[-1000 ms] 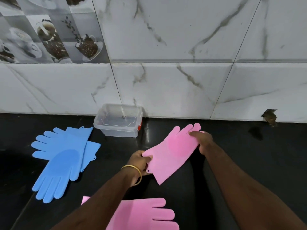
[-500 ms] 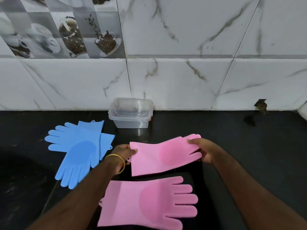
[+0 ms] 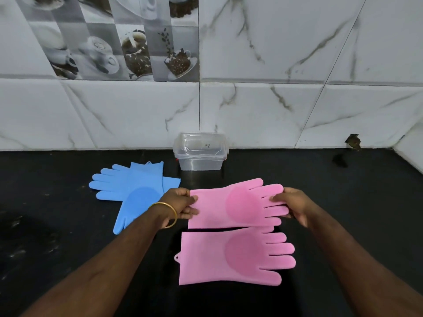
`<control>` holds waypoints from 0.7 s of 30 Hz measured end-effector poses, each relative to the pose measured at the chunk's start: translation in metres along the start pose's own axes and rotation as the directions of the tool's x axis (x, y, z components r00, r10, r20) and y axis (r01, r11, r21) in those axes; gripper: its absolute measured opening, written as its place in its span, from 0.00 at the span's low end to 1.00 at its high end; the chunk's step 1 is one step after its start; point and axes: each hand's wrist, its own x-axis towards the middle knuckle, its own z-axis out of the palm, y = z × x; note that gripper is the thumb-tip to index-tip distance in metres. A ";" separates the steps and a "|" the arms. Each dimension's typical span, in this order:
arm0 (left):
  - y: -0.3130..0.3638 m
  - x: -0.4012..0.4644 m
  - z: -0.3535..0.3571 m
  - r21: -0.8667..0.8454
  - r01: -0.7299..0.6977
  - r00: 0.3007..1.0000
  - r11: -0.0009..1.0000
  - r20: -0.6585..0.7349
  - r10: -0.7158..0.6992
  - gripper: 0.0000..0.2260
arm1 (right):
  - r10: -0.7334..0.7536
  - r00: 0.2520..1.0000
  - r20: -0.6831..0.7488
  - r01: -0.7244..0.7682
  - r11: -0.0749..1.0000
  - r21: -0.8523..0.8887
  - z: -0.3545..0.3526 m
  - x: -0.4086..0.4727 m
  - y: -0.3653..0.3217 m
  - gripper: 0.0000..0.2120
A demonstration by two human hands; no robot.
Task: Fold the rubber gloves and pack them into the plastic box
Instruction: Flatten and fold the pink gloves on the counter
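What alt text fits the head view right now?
Both hands, left and right, hold a pink glove by its ends above a second pink glove. Two blue gloves and a lidded plastic box sit behind.

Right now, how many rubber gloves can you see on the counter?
4. Two blue gloves overlap at left. One pink glove is held between the left hand and right hand; another pink glove lies flat nearer the camera. None appear hidden.

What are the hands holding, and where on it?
A flat pink rubber glove: the left hand pinches its cuff edge, the right hand grips its fingertips, keeping it stretched flat just behind the second pink glove.
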 end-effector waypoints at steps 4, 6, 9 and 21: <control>-0.011 -0.007 -0.002 -0.069 -0.103 0.994 0.992 0.037 0.106 0.02 | -0.090 0.995 -0.049 0.086 0.993 -0.085 -0.007 -0.015 0.003 0.07; -0.025 -0.016 -0.009 0.005 -0.175 0.984 0.984 0.013 0.175 0.02 | -0.141 0.990 -0.029 0.136 0.982 -0.133 -0.010 -0.025 0.010 0.06; -0.054 -0.036 -0.019 0.193 -0.311 0.950 0.931 0.034 0.311 0.05 | -0.257 0.966 0.005 0.252 0.943 -0.216 -0.013 -0.039 0.026 0.02; -0.126 -0.069 -0.026 0.624 -0.563 0.825 0.541 0.392 0.406 0.15 | -0.400 0.916 0.009 0.393 0.894 -0.215 -0.008 -0.075 0.103 0.21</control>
